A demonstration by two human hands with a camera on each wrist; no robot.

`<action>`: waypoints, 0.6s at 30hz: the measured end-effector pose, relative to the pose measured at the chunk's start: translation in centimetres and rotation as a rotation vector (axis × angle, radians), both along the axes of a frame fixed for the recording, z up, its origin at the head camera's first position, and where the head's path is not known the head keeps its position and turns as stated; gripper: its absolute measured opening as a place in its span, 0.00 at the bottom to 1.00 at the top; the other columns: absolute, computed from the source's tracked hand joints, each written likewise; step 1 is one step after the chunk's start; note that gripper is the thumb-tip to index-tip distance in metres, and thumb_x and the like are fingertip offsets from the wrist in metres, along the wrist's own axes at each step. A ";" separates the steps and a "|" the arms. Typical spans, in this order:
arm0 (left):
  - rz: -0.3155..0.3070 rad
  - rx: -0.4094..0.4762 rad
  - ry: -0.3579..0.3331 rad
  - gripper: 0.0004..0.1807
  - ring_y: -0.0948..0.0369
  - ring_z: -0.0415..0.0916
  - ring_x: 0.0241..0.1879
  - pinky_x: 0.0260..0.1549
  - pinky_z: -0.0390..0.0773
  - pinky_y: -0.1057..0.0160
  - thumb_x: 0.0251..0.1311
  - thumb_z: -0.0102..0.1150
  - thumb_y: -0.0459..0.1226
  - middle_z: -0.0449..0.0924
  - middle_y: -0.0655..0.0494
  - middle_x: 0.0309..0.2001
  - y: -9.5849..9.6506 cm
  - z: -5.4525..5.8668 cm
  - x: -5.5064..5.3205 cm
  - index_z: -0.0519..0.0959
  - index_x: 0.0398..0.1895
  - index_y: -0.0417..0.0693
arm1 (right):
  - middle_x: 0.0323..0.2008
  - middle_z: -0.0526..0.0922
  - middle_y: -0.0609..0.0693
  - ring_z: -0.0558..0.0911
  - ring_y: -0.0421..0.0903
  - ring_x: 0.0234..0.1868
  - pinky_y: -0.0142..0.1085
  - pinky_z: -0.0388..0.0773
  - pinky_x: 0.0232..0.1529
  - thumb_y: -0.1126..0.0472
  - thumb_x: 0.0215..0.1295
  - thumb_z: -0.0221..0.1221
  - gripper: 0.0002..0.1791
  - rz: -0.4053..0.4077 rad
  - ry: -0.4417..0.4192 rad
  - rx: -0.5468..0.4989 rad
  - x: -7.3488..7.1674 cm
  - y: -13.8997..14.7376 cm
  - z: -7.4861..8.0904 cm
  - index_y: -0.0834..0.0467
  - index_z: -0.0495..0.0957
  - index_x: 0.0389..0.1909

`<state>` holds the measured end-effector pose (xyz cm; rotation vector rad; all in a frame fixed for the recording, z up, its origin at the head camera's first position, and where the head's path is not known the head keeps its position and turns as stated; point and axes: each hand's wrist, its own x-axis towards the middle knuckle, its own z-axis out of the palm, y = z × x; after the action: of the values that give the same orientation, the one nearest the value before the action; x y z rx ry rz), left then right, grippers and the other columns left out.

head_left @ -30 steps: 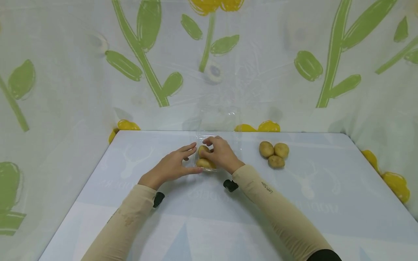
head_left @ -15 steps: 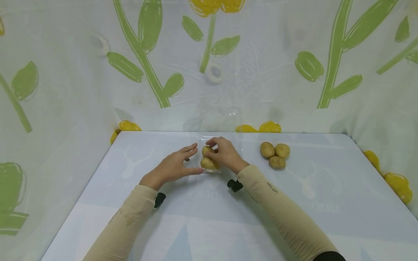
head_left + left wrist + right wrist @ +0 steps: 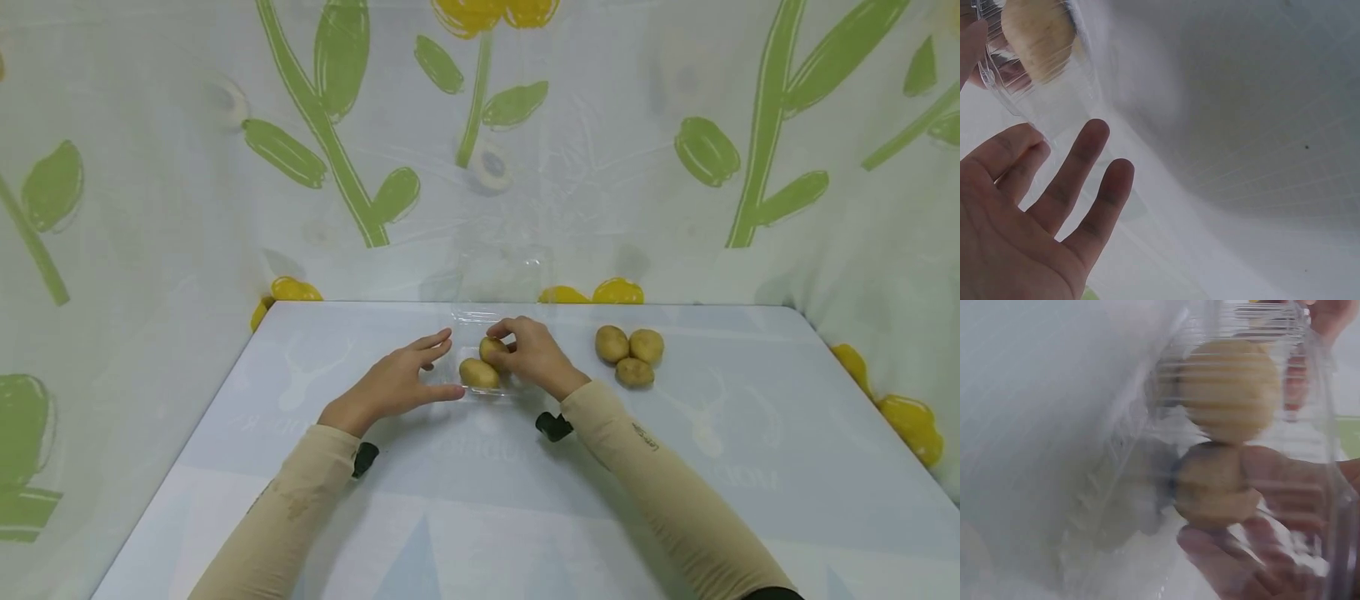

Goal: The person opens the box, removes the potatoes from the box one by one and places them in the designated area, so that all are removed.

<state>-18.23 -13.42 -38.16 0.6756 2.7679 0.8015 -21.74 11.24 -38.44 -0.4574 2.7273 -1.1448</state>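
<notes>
One potato pinched by the right hand, left hand spread, seemingly touching a clear container

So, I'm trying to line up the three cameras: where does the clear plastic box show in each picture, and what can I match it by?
Head: the clear plastic box sits near the middle.
Left wrist: the clear plastic box is in the upper left corner, cut off by the frame.
Right wrist: the clear plastic box fills much of the right half, close up.
Shared landmark: at least one potato inside it.
</notes>
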 end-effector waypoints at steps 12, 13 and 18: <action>-0.001 0.008 0.001 0.52 0.54 0.77 0.61 0.65 0.68 0.45 0.57 0.67 0.63 0.51 0.65 0.80 -0.1 -0.1 -0.1 0.60 0.79 0.50 | 0.62 0.78 0.55 0.79 0.53 0.58 0.47 0.75 0.62 0.61 0.69 0.64 0.27 0.101 -0.085 0.206 0.6 1.2 0.9 0.55 0.75 0.69; -0.001 0.010 -0.002 0.52 0.54 0.77 0.61 0.65 0.68 0.45 0.57 0.68 0.63 0.51 0.66 0.80 0.0 -0.1 -0.1 0.60 0.79 0.50 | 0.61 0.79 0.55 0.78 0.53 0.57 0.47 0.74 0.62 0.61 0.69 0.65 0.27 0.110 -0.081 0.217 0.6 1.2 1.0 0.55 0.75 0.68; -0.005 0.016 -0.006 0.52 0.53 0.76 0.62 0.65 0.68 0.44 0.57 0.68 0.62 0.51 0.64 0.80 0.1 -0.1 -0.1 0.59 0.79 0.50 | 0.57 0.79 0.56 0.76 0.52 0.56 0.48 0.74 0.62 0.62 0.66 0.68 0.28 0.145 -0.046 0.267 1.0 1.4 1.2 0.56 0.76 0.67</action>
<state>-18.34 -13.28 -38.27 0.6814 2.7562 0.8248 -20.74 12.60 -37.23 -0.5709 2.7009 -0.7341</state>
